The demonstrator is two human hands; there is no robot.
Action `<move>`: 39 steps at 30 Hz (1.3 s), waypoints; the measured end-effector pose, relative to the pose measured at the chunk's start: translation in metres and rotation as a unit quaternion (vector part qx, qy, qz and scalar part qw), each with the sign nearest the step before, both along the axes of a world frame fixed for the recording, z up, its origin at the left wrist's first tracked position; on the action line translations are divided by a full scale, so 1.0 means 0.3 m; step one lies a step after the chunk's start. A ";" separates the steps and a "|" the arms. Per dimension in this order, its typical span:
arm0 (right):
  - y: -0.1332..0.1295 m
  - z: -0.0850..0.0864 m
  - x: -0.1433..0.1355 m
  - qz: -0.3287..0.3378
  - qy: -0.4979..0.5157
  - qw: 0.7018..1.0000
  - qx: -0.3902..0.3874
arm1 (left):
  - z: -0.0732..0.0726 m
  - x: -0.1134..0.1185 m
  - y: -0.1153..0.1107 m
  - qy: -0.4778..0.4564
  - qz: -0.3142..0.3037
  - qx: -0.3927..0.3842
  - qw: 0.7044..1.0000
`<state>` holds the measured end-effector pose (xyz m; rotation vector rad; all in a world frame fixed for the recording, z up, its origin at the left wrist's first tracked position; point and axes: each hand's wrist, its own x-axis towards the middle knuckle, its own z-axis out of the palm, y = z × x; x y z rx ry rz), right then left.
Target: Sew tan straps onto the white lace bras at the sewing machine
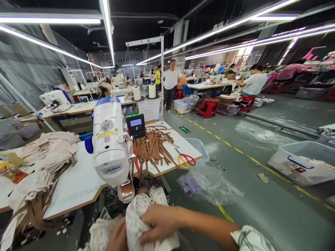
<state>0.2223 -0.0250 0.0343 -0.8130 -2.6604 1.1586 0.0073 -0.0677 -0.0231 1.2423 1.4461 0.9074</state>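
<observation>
Low in the head view, my right hand (159, 223) grips a bunch of cream lace fabric (140, 205), thumb and fingers pressed into it. Beside it, my left hand (119, 235) is partly cut off by the bottom edge; its fingers are bent against the same lace, and their grip is blurred. More lace hangs to the left of that hand. Just beyond the hands stands a white sewing machine (108, 146), its narrow arm end pointing towards me. Brown fabric strips (151, 148) lie in a heap on the table right of the machine.
Scissors (185, 159) with red and yellow handles lie at the table's right corner. A pile of beige fabric (49, 153) covers the left of the table (73, 184). Plastic bags (209, 184) and a clear bin (303, 164) are on the floor. A person (171, 80) stands in the aisle.
</observation>
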 end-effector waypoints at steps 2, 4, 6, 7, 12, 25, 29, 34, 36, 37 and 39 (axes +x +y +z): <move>0.006 0.085 0.110 -0.012 0.020 0.993 -0.118 | -0.009 0.093 0.025 -0.166 -0.078 -0.066 0.981; 0.038 0.107 0.201 0.027 0.018 0.962 -0.273 | -0.026 0.161 0.051 -0.220 -0.098 -0.074 0.968; 0.101 0.079 0.263 -0.019 -0.027 0.960 -0.279 | -0.051 0.192 0.077 -0.187 -0.071 -0.058 0.978; 0.146 0.054 0.282 -0.101 -0.058 0.969 -0.218 | -0.064 0.197 0.086 -0.166 -0.060 -0.055 0.983; 0.492 -0.060 0.289 -0.445 -0.113 0.888 0.039 | -0.103 0.194 0.087 -0.067 -0.071 -0.030 0.995; 0.743 -0.175 0.335 -0.518 0.033 0.855 0.002 | -0.048 0.180 0.074 0.093 -0.108 0.054 0.988; 0.559 -0.212 0.315 -0.465 0.165 0.862 -0.117 | -0.024 0.189 0.082 0.124 -0.107 0.091 0.982; 0.272 -0.220 0.180 -0.381 0.329 0.809 -0.303 | 0.038 0.174 0.099 0.190 -0.137 0.240 0.942; 0.197 -0.191 0.136 -0.350 0.390 0.764 -0.378 | 0.064 0.149 0.118 0.264 -0.127 0.308 0.905; 0.176 -0.175 0.119 -0.338 0.403 0.754 -0.393 | 0.075 0.134 0.130 0.313 -0.112 0.327 0.885; 0.164 -0.148 0.091 -0.320 0.397 0.771 -0.381 | 0.093 0.103 0.151 0.412 -0.076 0.331 0.846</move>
